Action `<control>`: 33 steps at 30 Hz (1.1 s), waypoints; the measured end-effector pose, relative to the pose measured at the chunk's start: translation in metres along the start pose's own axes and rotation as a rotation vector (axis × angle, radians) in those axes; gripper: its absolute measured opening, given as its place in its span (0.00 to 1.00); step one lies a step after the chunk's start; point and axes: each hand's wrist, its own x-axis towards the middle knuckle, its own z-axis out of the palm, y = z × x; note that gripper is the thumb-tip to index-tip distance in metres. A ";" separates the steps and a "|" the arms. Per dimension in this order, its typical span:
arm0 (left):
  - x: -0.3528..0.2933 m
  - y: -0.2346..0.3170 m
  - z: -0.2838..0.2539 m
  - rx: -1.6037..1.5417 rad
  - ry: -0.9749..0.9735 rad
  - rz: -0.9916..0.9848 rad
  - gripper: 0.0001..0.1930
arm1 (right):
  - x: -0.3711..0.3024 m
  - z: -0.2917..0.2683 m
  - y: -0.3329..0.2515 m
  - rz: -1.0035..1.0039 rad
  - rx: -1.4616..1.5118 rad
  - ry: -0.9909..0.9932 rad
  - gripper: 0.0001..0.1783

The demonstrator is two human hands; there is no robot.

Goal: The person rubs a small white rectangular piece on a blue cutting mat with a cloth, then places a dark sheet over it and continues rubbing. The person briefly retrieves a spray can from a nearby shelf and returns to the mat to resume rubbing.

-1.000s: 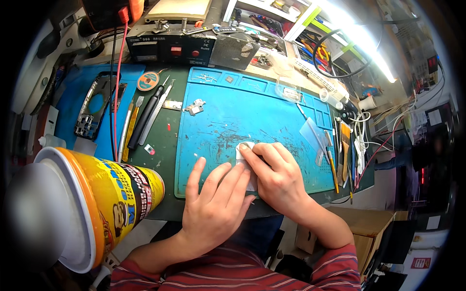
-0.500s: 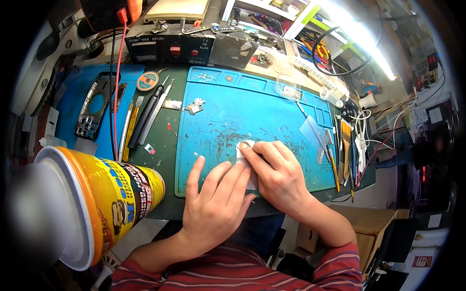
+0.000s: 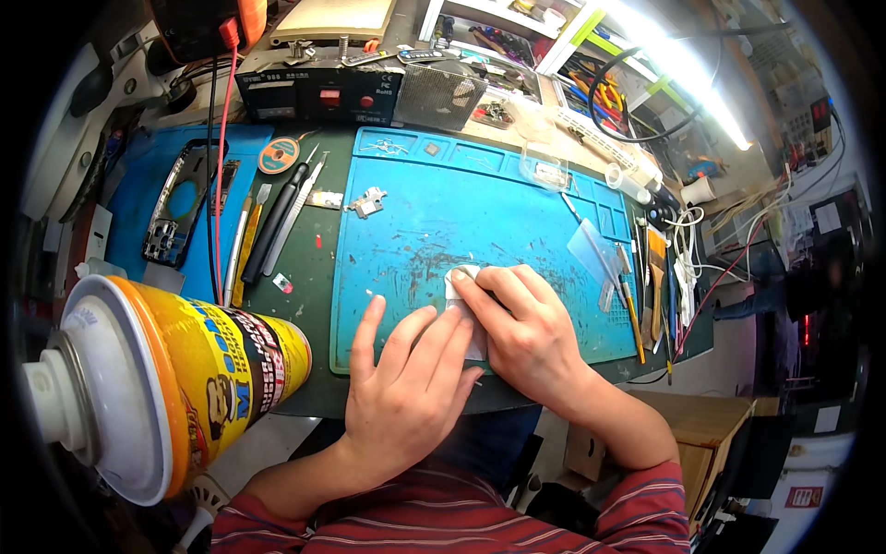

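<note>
My right hand (image 3: 532,325) is closed with its fingertips pressed on a small white wipe (image 3: 452,291) near the front of the blue work mat (image 3: 517,222). My left hand (image 3: 399,395) lies with its fingers stretched out and apart. Its index and middle fingertips rest beside the wipe, on a flat pale grey piece (image 3: 477,347) whose kind I cannot make out. Most of that piece is hidden under both hands. A small metal bracket-like part (image 3: 368,202) lies on the mat's upper left area.
At the left front stands a big yellow spray can (image 3: 249,360). Tweezers (image 3: 297,212), a black pen-like tool (image 3: 275,226), a solder spool (image 3: 279,155) and a phone frame (image 3: 180,205) lie left. Brushes (image 3: 656,277) line the right edge. A black control box (image 3: 318,94) stands behind.
Both hands hold nearly the same pose on the wipe and the pale piece. The whole view has shifted slightly, and more of the spray can's nozzle end shows.
</note>
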 end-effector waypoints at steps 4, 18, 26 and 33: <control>-0.001 -0.001 0.000 -0.005 -0.004 0.002 0.27 | -0.001 0.001 0.000 -0.006 -0.013 0.006 0.27; -0.001 0.001 0.000 -0.053 -0.016 -0.022 0.28 | -0.007 -0.008 0.011 -0.056 -0.003 -0.031 0.28; 0.000 0.002 0.000 -0.055 -0.010 -0.034 0.27 | -0.018 -0.014 0.011 -0.053 -0.006 -0.061 0.27; 0.001 0.002 -0.004 -0.045 -0.025 -0.018 0.25 | -0.008 -0.013 0.013 -0.035 -0.033 -0.054 0.26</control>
